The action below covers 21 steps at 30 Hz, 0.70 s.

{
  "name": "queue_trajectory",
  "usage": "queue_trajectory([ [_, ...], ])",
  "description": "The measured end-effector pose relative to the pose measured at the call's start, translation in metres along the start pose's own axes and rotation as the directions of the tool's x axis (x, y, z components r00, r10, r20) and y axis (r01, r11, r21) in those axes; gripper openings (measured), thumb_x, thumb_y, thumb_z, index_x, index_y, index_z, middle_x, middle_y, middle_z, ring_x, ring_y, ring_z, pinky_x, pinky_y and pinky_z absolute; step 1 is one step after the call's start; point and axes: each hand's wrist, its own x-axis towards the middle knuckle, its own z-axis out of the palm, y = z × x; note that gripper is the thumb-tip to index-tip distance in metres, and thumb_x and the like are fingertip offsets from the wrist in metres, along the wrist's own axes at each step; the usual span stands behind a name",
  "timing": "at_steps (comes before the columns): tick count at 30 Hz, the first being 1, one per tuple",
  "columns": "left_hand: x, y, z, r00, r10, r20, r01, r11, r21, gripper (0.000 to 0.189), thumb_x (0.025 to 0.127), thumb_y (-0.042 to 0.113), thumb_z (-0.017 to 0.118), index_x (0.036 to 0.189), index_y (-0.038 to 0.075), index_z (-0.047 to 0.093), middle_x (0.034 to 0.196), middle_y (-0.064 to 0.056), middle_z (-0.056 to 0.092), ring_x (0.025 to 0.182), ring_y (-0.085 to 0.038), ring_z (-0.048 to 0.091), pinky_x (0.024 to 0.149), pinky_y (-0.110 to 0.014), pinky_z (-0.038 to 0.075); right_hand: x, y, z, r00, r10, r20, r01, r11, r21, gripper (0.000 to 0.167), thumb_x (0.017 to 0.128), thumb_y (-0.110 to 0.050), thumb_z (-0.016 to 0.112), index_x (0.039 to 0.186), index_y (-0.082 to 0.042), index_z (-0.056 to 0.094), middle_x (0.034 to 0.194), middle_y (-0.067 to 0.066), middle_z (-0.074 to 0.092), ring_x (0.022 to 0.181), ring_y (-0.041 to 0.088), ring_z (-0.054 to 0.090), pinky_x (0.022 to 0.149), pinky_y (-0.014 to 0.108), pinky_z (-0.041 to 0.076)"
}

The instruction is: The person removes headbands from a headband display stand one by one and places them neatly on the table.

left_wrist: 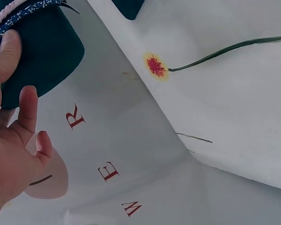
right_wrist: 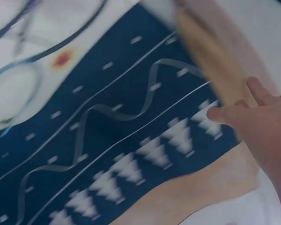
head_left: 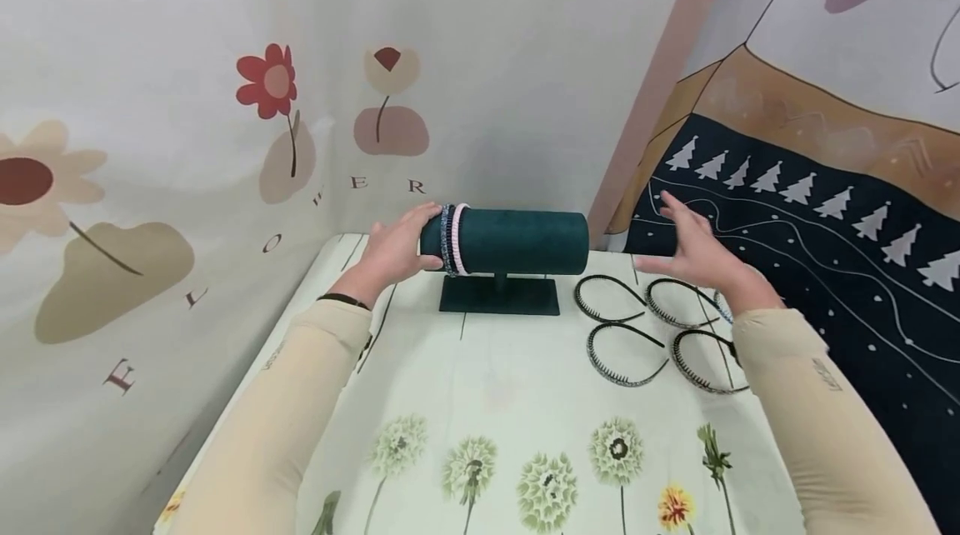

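Observation:
A dark green velvet headband display roll (head_left: 525, 242) lies level on its stand with its base (head_left: 498, 296) on the table. Around its left end sit a blue speckled headband (left_wrist: 23, 18), a dark one beside it and a pink one (head_left: 457, 239). My left hand (head_left: 397, 247) spans that end, its thumb and forefinger at the blue headband's edge. The left wrist view shows the thumb tip on that headband and the other fingers partly behind the roll. Off to the right, my right hand (head_left: 701, 247) hovers with fingers spread, holding nothing.
Several toothed headbands (head_left: 626, 356) lie on the table's right side, below and beside my right hand. The flower-printed cloth (head_left: 495, 377) covers the table. Printed hangings stand behind and at both sides, one with dark blue and white trees (head_left: 798, 189).

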Motion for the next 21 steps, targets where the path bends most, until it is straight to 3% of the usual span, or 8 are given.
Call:
queue_trajectory([
  [5, 0.0, -0.001, -0.002, 1.0, -0.016, -0.008, 0.016, 1.0, 0.018, 0.099, 0.091, 0.029, 0.088, 0.17, 0.022, 0.029, 0.179, -0.003, 0.027, 0.161, -0.034, 0.035, 0.125, -0.069, 0.025, 0.041, -0.049, 0.018, 0.994, -0.109, -0.001, 0.109, 0.994, -0.017, 0.13, 0.088, -0.05, 0.087, 0.173, -0.024, -0.007, 0.18, 0.016, 0.015, 0.166, 0.044, -0.006, 0.126, 0.08, 0.009],
  [11, 0.002, 0.002, 0.0, 1.0, -0.024, -0.008, 0.024, 1.0, 0.02, 0.099, 0.09, 0.03, 0.089, 0.17, 0.024, 0.03, 0.179, -0.001, 0.028, 0.161, -0.033, 0.035, 0.125, -0.069, 0.026, 0.079, -0.109, 0.047, 0.975, -0.218, 0.052, 0.223, 0.969, -0.106, 0.135, 0.079, -0.057, 0.092, 0.174, -0.023, 0.003, 0.179, 0.01, 0.022, 0.167, 0.044, 0.002, 0.131, 0.074, 0.013],
  [17, 0.003, 0.005, 0.002, 0.999, -0.039, -0.017, 0.039, 0.999, 0.018, 0.099, 0.089, 0.03, 0.089, 0.169, 0.026, 0.031, 0.179, 0.001, 0.027, 0.16, -0.031, 0.036, 0.123, -0.065, 0.03, 0.102, -0.157, 0.088, 0.959, -0.247, 0.136, 0.278, 0.908, -0.313, 0.142, 0.073, -0.07, 0.09, 0.174, -0.023, 0.001, 0.178, 0.012, 0.026, 0.167, 0.044, 0.006, 0.133, 0.072, 0.001],
  [21, 0.002, 0.004, 0.0, 0.999, -0.03, -0.022, 0.03, 0.999, 0.02, 0.098, 0.089, 0.03, 0.089, 0.169, 0.025, 0.032, 0.179, 0.0, 0.028, 0.159, -0.032, 0.038, 0.121, -0.064, 0.032, 0.112, -0.18, 0.114, 0.958, -0.247, 0.145, 0.285, 0.866, -0.41, 0.145, 0.069, -0.076, 0.088, 0.174, -0.026, 0.0, 0.178, 0.013, 0.027, 0.167, 0.043, 0.005, 0.133, 0.072, -0.001],
])
